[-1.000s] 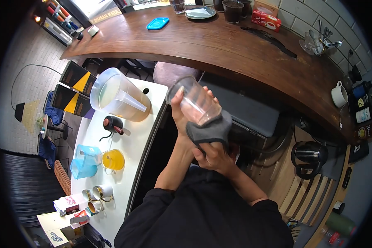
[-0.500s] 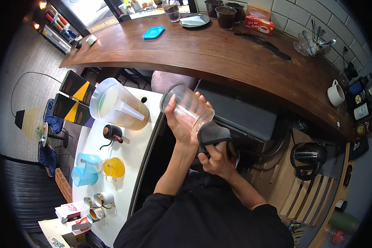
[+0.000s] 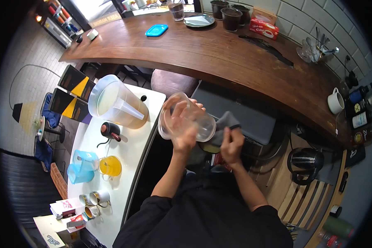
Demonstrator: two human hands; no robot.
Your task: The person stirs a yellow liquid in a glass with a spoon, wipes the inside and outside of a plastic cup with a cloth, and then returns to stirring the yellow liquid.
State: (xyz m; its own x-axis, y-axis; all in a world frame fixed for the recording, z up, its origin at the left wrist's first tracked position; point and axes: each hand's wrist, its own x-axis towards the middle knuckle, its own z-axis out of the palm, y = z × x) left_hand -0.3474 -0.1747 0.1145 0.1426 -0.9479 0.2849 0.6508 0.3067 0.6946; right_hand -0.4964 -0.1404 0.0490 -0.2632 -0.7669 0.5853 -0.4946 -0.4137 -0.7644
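A clear glass jar (image 3: pixel 206 129) lies tilted in my left hand (image 3: pixel 185 138), with its wide mouth to the left and its base toward my right hand. My fingers wrap round its wall, and some show through it, smeared by motion. In my right hand (image 3: pixel 232 144) I pinch a grey cloth (image 3: pixel 227 120), which hangs up and to the left, right beside the jar's base. Both hands are in front of my chest, over the gap between the white counter and the dark box.
On the white counter (image 3: pixel 130 173) stand a large plastic pitcher (image 3: pixel 140 113), a black device with a cord (image 3: pixel 110 130), a blue jug (image 3: pixel 80 173), a jug of orange liquid (image 3: pixel 111 166) and several mugs (image 3: pixel 97 198). A wooden bar (image 3: pixel 186 45) curves ahead. A black kettle (image 3: pixel 306 161) stands right.
The jar has turned and come slightly lower in my left hand. My right hand has drawn the cloth away from the jar's base, a little right and up.
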